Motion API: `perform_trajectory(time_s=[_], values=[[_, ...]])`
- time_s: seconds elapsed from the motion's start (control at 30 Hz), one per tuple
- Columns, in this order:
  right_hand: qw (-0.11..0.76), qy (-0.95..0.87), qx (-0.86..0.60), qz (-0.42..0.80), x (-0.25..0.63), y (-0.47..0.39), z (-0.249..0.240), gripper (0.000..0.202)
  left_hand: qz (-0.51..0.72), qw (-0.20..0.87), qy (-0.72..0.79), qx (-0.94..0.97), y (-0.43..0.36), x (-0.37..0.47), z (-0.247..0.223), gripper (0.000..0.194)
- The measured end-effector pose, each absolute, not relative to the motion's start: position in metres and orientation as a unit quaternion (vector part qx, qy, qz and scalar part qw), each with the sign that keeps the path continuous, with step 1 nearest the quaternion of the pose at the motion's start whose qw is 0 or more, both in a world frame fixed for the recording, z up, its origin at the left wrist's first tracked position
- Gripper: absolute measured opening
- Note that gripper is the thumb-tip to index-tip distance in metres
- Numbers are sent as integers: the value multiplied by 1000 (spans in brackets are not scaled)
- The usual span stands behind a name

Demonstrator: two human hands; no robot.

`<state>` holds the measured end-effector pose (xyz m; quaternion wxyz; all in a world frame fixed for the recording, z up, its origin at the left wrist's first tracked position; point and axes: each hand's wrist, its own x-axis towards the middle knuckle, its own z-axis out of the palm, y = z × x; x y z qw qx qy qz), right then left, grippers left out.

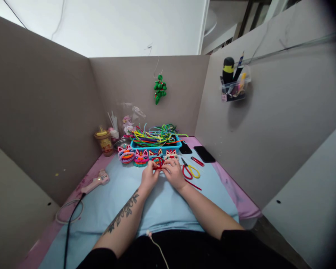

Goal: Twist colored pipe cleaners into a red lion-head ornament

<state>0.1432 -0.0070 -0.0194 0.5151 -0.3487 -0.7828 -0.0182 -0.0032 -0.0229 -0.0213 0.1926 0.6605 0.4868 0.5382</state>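
My left hand (150, 175) and my right hand (173, 173) meet over the middle of the blue cloth, both pinching a small red piece bent from fuzzy wire (158, 162). Its loops stand up between my fingertips. Just behind my hands is a row of several colourful fuzzy animal heads, among them a pink and orange one (141, 158) and a purple-edged one (126, 154). A loose red stem (193, 184) lies to the right of my right hand, near scissors (190, 171) with one red and one yellow handle.
A blue basket (156, 149) of coloured stems stands at the back. Phones (204, 154), a red tool (197, 161) and a lidded cup (104, 142) flank it. A pink glue gun (96, 182) with a black cord lies left. Grey panels (145, 82) enclose the table.
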Motion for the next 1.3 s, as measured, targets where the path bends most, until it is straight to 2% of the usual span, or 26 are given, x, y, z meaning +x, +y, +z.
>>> perform_trajectory(time_s=[0.37,0.67,0.97,1.3], values=[[531,-763,-364,47,144,1,-25,12,567,215,483,632,-24,-3,-16,19],[547,-746,-372,79,145,2,-24,4,539,231,472,659,-23,-5,-17,19],[500,-784,-364,49,144,1,-26,7,547,258,472,641,-26,-3,-12,22],[511,-774,-373,25,144,3,-29,9,571,278,477,607,-25,0,-12,27]])
